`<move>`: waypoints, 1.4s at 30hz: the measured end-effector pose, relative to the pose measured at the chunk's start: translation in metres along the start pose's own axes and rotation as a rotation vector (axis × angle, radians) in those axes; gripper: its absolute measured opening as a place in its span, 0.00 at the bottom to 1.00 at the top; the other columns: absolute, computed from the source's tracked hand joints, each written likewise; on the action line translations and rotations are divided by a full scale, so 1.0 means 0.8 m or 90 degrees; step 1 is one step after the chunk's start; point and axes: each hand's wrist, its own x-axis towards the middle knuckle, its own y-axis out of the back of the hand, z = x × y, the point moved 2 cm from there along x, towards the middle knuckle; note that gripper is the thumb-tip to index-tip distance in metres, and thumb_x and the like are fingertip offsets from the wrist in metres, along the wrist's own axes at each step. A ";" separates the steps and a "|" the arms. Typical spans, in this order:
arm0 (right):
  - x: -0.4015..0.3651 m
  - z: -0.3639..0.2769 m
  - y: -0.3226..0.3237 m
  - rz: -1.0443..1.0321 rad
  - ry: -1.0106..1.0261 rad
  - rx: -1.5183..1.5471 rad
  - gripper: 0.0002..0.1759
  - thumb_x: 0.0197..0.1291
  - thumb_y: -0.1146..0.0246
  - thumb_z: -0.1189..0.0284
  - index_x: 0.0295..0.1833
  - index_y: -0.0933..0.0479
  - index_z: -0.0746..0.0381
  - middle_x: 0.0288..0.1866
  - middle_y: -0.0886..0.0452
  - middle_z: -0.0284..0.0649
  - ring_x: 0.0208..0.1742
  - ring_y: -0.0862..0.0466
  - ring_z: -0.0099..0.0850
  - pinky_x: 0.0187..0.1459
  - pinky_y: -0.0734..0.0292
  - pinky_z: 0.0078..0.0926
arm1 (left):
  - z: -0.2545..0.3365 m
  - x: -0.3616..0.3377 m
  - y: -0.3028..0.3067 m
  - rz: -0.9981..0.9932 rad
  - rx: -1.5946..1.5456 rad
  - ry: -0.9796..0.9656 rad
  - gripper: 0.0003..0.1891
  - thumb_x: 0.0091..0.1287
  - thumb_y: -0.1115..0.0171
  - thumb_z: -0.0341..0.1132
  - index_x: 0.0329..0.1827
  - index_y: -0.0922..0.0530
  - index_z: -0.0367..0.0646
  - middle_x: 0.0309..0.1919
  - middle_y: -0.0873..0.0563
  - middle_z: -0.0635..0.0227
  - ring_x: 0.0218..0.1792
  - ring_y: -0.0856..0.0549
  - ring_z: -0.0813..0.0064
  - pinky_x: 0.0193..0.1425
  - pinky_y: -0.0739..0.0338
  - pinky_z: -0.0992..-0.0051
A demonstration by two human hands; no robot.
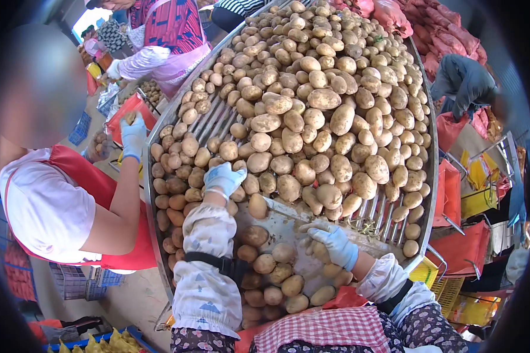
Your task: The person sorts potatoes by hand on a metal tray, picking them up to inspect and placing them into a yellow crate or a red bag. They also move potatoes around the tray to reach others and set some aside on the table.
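A large heap of potatoes [312,106] covers a slatted metal sorting table [378,219] in front of me. My left hand [224,179], in a light blue glove, rests on potatoes at the heap's near left edge, fingers apart. My right hand [335,244], gloved the same way with soiled fingertips, curls around a potato [321,253] above the lower metal tray [288,220]. Part of that potato is hidden by the fingers. More potatoes [280,273] lie in this tray, close to my body.
A co-worker in a red apron [138,235] stands at left, a gloved hand [134,138] holding a potato. Another person in a pink apron [179,67] works behind. At right, a person bends near red sacks [450,129]; red and yellow bags [462,247] hang on frames. Blue crates [70,282] stand at lower left.
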 end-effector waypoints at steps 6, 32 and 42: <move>0.002 -0.027 -0.030 -0.062 -0.012 0.188 0.26 0.73 0.46 0.59 0.69 0.34 0.62 0.58 0.22 0.48 0.39 0.17 0.30 0.39 0.20 0.22 | -0.003 -0.112 -0.005 0.182 -0.343 -0.453 0.27 0.62 0.36 0.51 0.61 0.22 0.44 0.59 0.20 0.50 0.65 0.27 0.52 0.70 0.38 0.56; -0.045 -0.005 -0.035 -0.076 -0.173 0.473 0.44 0.65 0.52 0.37 0.69 0.36 0.64 0.62 0.27 0.56 0.64 0.27 0.56 0.63 0.34 0.60 | -0.027 -0.395 -0.076 0.151 -0.059 -0.105 0.40 0.59 0.39 0.55 0.71 0.33 0.41 0.68 0.33 0.44 0.71 0.37 0.44 0.74 0.47 0.45; -0.077 -0.027 -0.029 -0.213 0.022 0.453 0.39 0.65 0.45 0.46 0.72 0.36 0.63 0.67 0.30 0.50 0.66 0.28 0.50 0.59 0.28 0.51 | -0.115 -0.419 -0.107 0.040 -0.052 0.046 0.35 0.61 0.40 0.53 0.66 0.30 0.39 0.56 0.21 0.46 0.53 0.20 0.49 0.57 0.28 0.57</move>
